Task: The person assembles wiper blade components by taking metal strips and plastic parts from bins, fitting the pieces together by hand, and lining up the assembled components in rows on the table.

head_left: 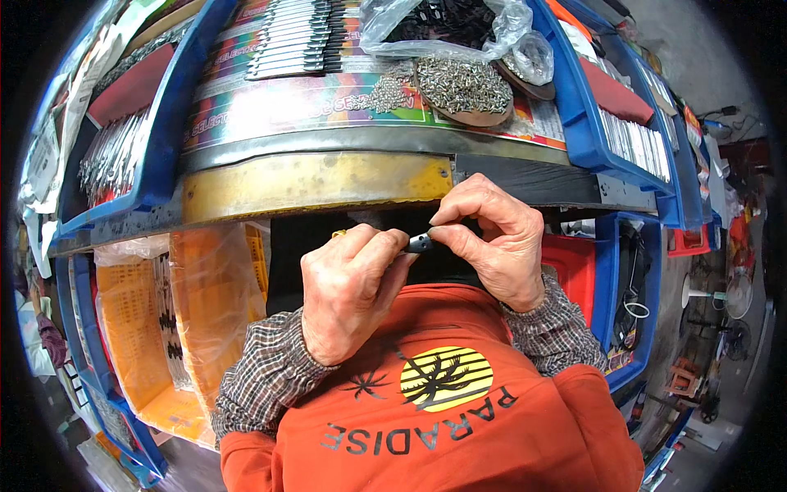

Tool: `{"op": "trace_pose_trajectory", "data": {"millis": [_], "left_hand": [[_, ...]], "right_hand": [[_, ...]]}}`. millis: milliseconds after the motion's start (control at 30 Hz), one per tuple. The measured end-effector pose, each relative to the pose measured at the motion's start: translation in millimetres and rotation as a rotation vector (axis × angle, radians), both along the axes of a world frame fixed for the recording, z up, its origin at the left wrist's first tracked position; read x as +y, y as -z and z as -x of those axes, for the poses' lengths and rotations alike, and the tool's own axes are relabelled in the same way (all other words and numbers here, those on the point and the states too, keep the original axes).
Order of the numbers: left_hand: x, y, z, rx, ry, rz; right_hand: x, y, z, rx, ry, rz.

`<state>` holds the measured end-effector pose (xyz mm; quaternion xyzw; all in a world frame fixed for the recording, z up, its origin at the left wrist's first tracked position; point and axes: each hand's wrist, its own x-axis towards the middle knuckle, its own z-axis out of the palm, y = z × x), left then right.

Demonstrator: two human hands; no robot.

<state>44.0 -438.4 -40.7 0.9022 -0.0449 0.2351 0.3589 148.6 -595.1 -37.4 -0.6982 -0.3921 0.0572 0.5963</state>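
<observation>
In front of my chest, just off the table's edge, my left hand (348, 287) is closed round a small dark metal piece (420, 243) with small holes in it. Only its right end shows past the fingers. Thumb and forefinger of my right hand (496, 242) are pinched together at that exposed end. Whatever lies between those fingertips is too small or too hidden to name. Beyond the hands on the table, small shiny metal pins (463, 86) fill a dark round dish, and more loose pins (387, 92) lie to its left.
Rows of slim metal pieces (287, 37) lie at the back. A clear plastic bag (525, 20) holds black parts. Blue bins (160, 156) of flat metal parts flank the table. Below left sits an orange crate (217, 303); below right, a red bin (571, 262) and a blue bin (607, 279).
</observation>
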Motion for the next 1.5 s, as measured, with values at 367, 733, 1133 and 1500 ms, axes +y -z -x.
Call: {"op": "trace_pose_trajectory", "data": {"millis": [367,733,1133,1500], "left_hand": [[0,3,-1,-0.033,0.010,-0.012],[-2,10,-3,-0.080,-0.019,-0.073],[-4,17,-2,-0.140,-0.032,-0.105],[-5,9,-1,-0.168,-0.013,-0.177]], "right_hand": [[3,6,4,0.032,-0.020,0.032],[5,7,9,-0.185,0.064,0.109],[3,13,20,-0.552,0.111,0.122],[-3,-5,16,0.677,-0.028,0.136]]}}
